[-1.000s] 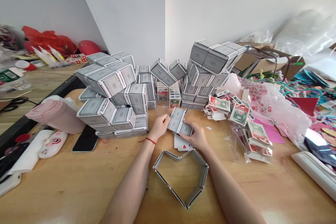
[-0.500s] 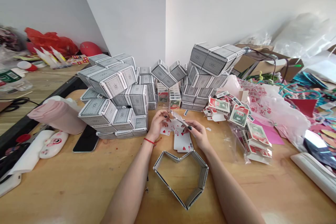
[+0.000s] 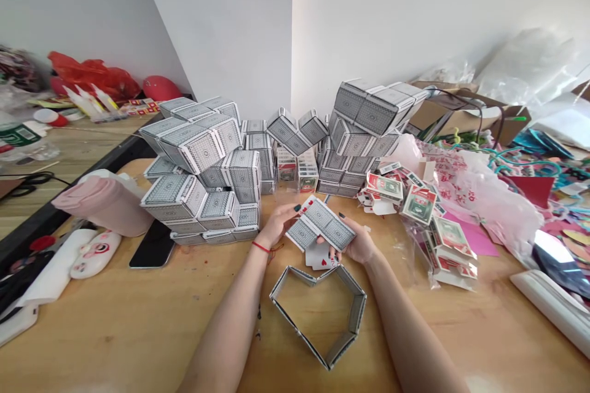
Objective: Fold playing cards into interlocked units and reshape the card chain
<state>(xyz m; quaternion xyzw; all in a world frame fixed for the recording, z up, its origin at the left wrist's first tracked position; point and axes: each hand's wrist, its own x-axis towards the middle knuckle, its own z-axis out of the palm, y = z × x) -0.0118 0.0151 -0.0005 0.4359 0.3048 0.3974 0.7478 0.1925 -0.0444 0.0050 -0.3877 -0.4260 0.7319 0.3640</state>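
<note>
Joined grey-backed playing cards (image 3: 322,221) are held up between my two hands, patterned backs towards me, with a red-heart face showing at the upper left corner. My left hand (image 3: 278,225) grips their left edge, thumb on top. At the right end, my right hand (image 3: 358,241) has its thumb at the upper edge and fingers underneath. Face-up playing cards (image 3: 318,256) lie on the table below, partly covered. Nearer to me stands a heart-shaped frame (image 3: 357,310) made of folded cards, between my forearms and touched by neither hand.
Stacked card-covered blocks stand at the left (image 3: 193,196) and right (image 3: 364,135), with heart-shaped blocks (image 3: 297,132) between them. Opened card boxes (image 3: 419,202) and a plastic bag (image 3: 483,190) lie rightward. A phone (image 3: 152,245) and pink roll (image 3: 108,202) are leftward.
The cards in my hands have turned from nearly edge-on to showing their grey backs. My right hand has rotated and its fingers now reach underneath. The heart-shaped frame stays put.
</note>
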